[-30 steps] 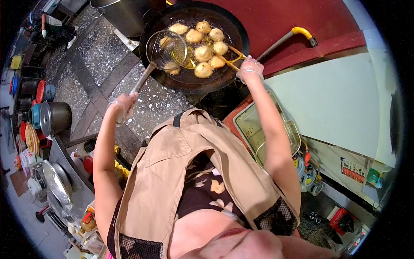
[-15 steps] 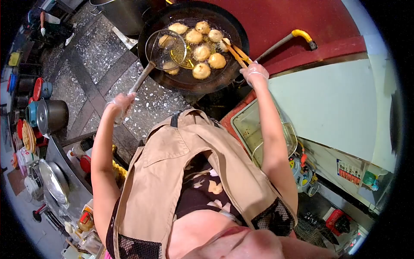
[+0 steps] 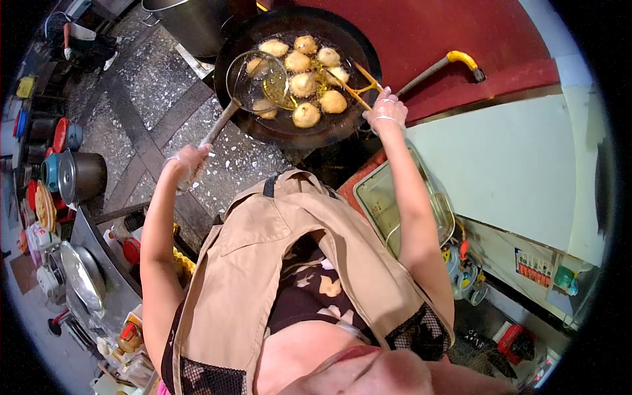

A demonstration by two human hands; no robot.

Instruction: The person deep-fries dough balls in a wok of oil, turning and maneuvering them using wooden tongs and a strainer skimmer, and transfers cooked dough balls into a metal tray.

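Note:
In a clear plastic glove, my left hand (image 3: 189, 166) grips the handle of a wire skimmer (image 3: 232, 108). The skimmer's round mesh head hangs over the left side of a dark wok (image 3: 283, 135). Several golden fried dough pieces (image 3: 333, 101) float in the bubbling oil, two of them seen through or beside the mesh. My right hand (image 3: 386, 113), also gloved, is closed on long wooden chopsticks (image 3: 359, 99). Their tips are spread apart near a dough piece (image 3: 338, 76) at the wok's right side, and I cannot tell whether they touch it.
A large metal pot (image 3: 197, 33) stands left of the wok. Below my right arm is a rectangular tray (image 3: 368, 191) with a wire basket. A yellow-ended pipe (image 3: 464, 60) juts out at the right. Another person (image 3: 76, 43) is at far upper left.
The chopsticks have spread wide, after being close together on the right-hand dough piece. Some dough pieces have shifted slightly in the oil. The skimmer stays nearly in place.

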